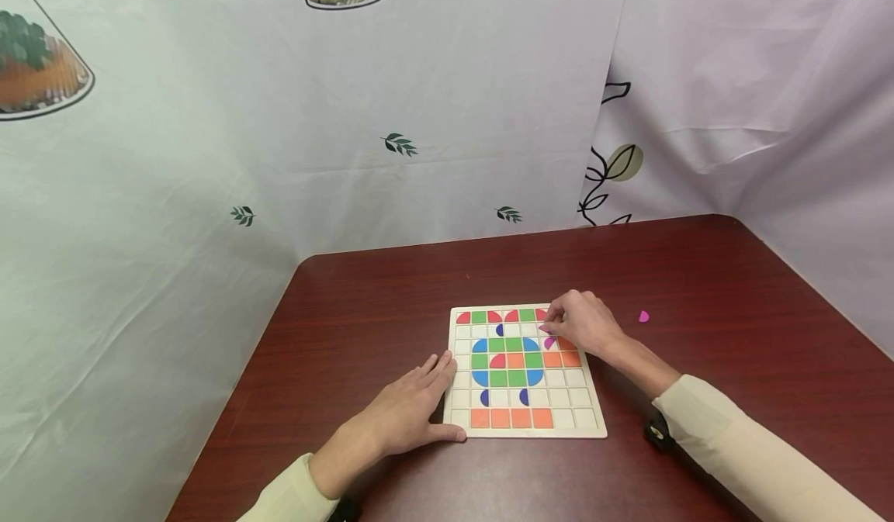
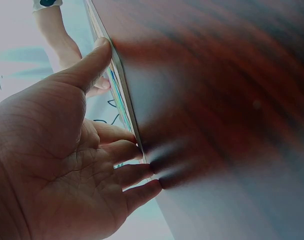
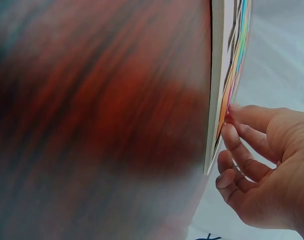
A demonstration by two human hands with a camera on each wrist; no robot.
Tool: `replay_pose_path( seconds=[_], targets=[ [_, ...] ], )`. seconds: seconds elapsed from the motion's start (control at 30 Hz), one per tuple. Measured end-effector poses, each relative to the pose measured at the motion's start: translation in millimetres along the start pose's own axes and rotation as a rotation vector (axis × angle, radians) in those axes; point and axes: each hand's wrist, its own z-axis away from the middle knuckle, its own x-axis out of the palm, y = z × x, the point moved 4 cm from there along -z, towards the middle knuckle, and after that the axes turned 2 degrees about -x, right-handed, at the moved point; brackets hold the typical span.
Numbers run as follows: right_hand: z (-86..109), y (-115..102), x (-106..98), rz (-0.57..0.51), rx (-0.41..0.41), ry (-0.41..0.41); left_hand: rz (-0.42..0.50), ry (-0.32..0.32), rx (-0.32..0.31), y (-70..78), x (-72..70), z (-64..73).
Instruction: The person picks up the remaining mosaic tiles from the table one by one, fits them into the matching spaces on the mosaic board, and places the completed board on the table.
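A square white grid board (image 1: 573,417) lies on the table, with flat colored tiles in many of its cells. Over its upper right part, my right hand (image 1: 585,322) pinches a small magenta piece (image 1: 544,328) between thumb and fingertips, close over a cell. Just below that sits another magenta piece (image 1: 549,343) in the grid. My left hand (image 1: 405,409) rests at the board's left side, fingers extended along the edge and thumb at the near left corner. In the left wrist view, the left fingertips (image 2: 151,168) touch the board's rim.
A loose magenta piece (image 1: 643,316) lies on the dark red table (image 1: 377,305) right of the board. Orange squares (image 1: 520,418) line the near row; green squares and blue quarter-rounds (image 1: 535,377) form a ring mid-board. A printed white cloth (image 1: 447,103) hangs behind the table.
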Motion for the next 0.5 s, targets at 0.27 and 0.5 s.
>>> replay_pose_path(
  seconds=[0.27,0.5],
  targets=[
    [-1.0,0.0,0.1,0.026,-0.010,0.005,-0.005,0.004,0.004,-0.2,0.2,-0.2],
    [-1.1,-2.2,1.4,0.035,-0.008,0.002,-0.004,0.001,0.003,0.0,0.1,-0.2]
  ],
)
